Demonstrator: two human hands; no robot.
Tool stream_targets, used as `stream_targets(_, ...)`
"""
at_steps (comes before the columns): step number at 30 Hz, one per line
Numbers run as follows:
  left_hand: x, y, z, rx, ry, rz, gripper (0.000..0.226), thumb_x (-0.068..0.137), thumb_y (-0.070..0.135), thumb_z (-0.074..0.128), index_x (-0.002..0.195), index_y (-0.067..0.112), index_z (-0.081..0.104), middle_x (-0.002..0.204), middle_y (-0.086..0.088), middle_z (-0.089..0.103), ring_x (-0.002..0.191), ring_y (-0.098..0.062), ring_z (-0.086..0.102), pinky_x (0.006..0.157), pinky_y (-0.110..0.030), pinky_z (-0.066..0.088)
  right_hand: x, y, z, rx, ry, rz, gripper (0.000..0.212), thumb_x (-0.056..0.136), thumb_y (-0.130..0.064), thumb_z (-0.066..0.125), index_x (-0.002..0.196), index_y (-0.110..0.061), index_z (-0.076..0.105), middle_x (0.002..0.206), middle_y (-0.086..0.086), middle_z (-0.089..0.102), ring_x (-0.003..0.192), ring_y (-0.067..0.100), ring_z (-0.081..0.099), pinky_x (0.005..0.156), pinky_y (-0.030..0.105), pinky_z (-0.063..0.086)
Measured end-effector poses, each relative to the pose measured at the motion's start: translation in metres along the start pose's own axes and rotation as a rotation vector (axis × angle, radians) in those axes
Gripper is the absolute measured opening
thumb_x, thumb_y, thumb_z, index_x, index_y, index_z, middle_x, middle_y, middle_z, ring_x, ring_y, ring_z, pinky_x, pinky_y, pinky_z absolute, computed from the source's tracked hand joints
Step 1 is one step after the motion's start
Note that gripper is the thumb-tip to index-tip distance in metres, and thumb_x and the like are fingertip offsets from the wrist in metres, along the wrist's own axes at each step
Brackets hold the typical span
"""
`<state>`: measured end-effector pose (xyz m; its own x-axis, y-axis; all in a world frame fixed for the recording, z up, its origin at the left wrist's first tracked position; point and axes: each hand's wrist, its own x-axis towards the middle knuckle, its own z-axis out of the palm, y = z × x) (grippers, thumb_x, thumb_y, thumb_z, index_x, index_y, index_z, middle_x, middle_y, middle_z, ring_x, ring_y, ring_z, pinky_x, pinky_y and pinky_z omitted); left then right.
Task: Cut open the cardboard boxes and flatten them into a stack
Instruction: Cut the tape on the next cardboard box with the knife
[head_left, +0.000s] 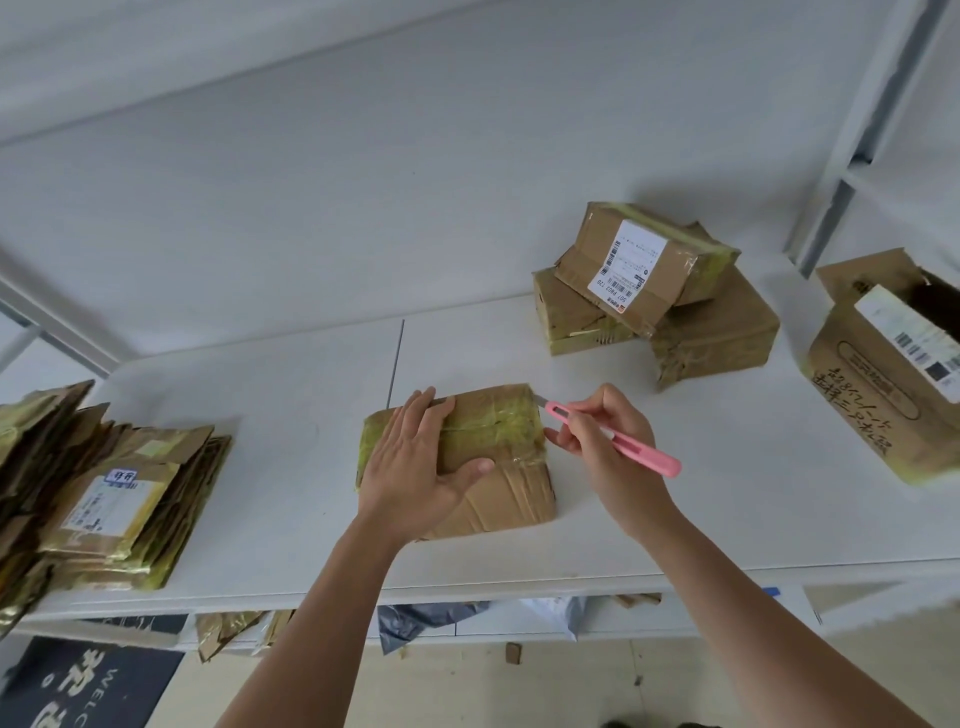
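A small brown cardboard box (498, 447), sealed with yellowish tape, lies at the middle of the white table (270, 467). My left hand (415, 462) presses flat on its left top, fingers straight and thumb spread. My right hand (602, 441) grips a pink utility knife (618, 441) like a pen. The blade tip touches the box's far right corner. A stack of flattened boxes (119, 493) lies at the left of the table.
Three sealed boxes (649, 291) are piled at the back right. An opened box with handwriting (893, 374) stands at the far right edge. A white wall runs behind the table. Bags and cardboard scraps (431, 618) lie under the table's front edge.
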<state>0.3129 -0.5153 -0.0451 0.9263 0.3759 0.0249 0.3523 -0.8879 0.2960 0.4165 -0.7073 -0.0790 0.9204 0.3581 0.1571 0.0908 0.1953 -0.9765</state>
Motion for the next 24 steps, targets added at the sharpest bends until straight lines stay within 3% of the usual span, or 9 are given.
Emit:
stream_targets(5,-0.001,-0.002,0.003,0.012,0.023,0.008,0.126,0.055,0.102,0.002,0.151,0.025,0.031,0.162,0.007,0.019,0.15,-0.012,0.013,0.121,-0.033,0.019,-0.018,0.001,-0.015,-0.125,-0.09,-0.055,0.018,0.093,-0.005,0.053,0.078,-0.015,0.05,0.074,0.01,0.062,0.075,0.034,0.066,0.068,0.062,0.053)
stream_targets(10,0.001,0.001,0.001,0.007,0.014,0.008,0.117,0.058,0.097,0.02,0.15,0.025,0.032,0.161,0.008,0.021,0.15,-0.011,0.016,0.12,-0.032,0.02,-0.036,-0.007,-0.031,-0.185,-0.158,-0.092,0.022,0.088,-0.029,0.055,0.077,-0.01,0.052,0.072,0.004,0.066,0.068,0.033,0.063,0.062,0.052,0.052)
stream_targets(14,0.001,0.002,0.001,-0.005,0.016,0.004,0.106,0.064,0.088,0.026,0.15,0.026,0.032,0.161,0.009,0.021,0.149,-0.011,0.016,0.12,-0.033,0.022,-0.013,-0.011,-0.026,-0.106,-0.036,-0.096,0.015,0.095,-0.006,0.056,0.082,-0.006,0.05,0.078,0.009,0.068,0.078,0.03,0.07,0.068,0.043,0.058)
stream_targets(17,0.0,0.001,0.001,-0.002,0.016,0.011,0.105,0.065,0.087,0.026,0.15,0.025,0.032,0.161,0.008,0.021,0.149,-0.011,0.016,0.12,-0.032,0.021,0.003,-0.009,-0.008,-0.102,-0.057,-0.08,0.015,0.092,-0.019,0.056,0.082,-0.01,0.049,0.075,0.007,0.067,0.075,0.032,0.067,0.068,0.052,0.056)
stream_targets(20,-0.001,0.001,0.0,0.0,0.016,0.014,0.105,0.066,0.087,0.025,0.15,0.025,0.032,0.161,0.007,0.021,0.149,-0.012,0.016,0.119,-0.031,0.02,-0.003,-0.004,-0.001,-0.149,-0.107,-0.114,0.014,0.092,-0.017,0.053,0.081,-0.012,0.047,0.071,0.007,0.062,0.067,0.042,0.06,0.06,0.062,0.049)
stream_targets(24,-0.003,0.0,0.001,0.003,0.016,0.02,0.105,0.066,0.087,0.024,0.15,0.025,0.031,0.161,0.007,0.021,0.15,-0.013,0.014,0.12,-0.032,0.02,-0.023,-0.006,-0.015,-0.193,-0.189,-0.144,0.023,0.091,-0.033,0.052,0.08,-0.012,0.048,0.074,0.008,0.062,0.067,0.037,0.062,0.057,0.053,0.053)
